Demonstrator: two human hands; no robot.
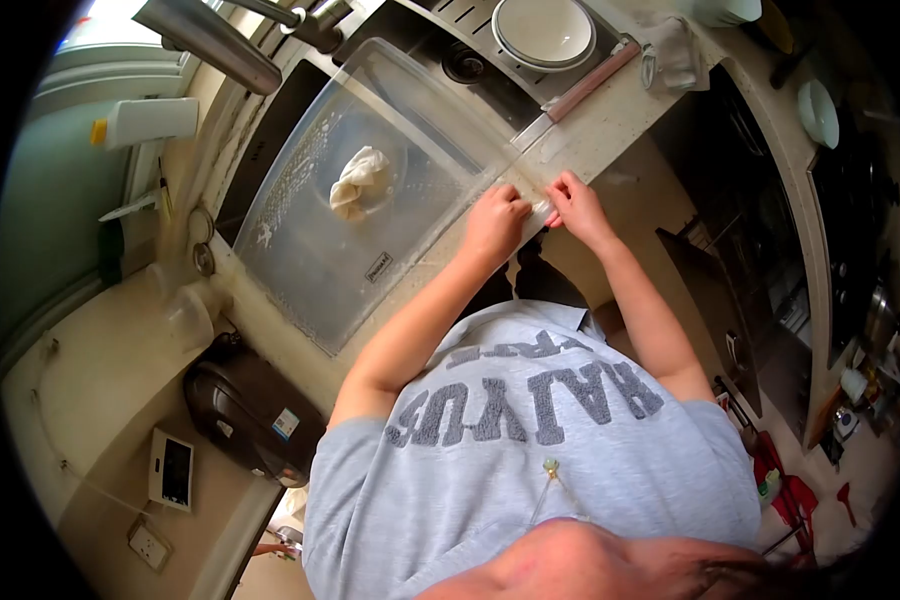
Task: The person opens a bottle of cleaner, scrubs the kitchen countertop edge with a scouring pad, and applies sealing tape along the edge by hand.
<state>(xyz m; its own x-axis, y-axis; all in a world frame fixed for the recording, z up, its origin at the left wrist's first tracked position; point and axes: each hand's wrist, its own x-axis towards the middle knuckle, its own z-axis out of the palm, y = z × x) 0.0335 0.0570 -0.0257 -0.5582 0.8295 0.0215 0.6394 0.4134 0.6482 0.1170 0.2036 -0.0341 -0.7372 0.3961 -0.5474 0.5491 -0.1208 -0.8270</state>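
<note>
My left hand [497, 220] is closed, fingers curled, at the front edge of the counter. Close beside it my right hand [578, 212] is closed in a pinch. Between the two sets of fingertips is a small, shiny, see-through piece [540, 210], too small to name. Just left of my hands, a large clear plastic lid or tub [300, 265] lies over the sink, with water drops and suds on its surface. A crumpled, cream-white cloth [358, 183] rests on it, apart from both hands.
Above the sink hangs a metal faucet [215, 50]. A white bowl [543, 32] stands on the drainer, with a folded grey cloth [672, 55] to its right. A white bottle with a yellow cap [150, 123] stands by the window. A dark brown bin-like appliance [250, 405] sits lower left.
</note>
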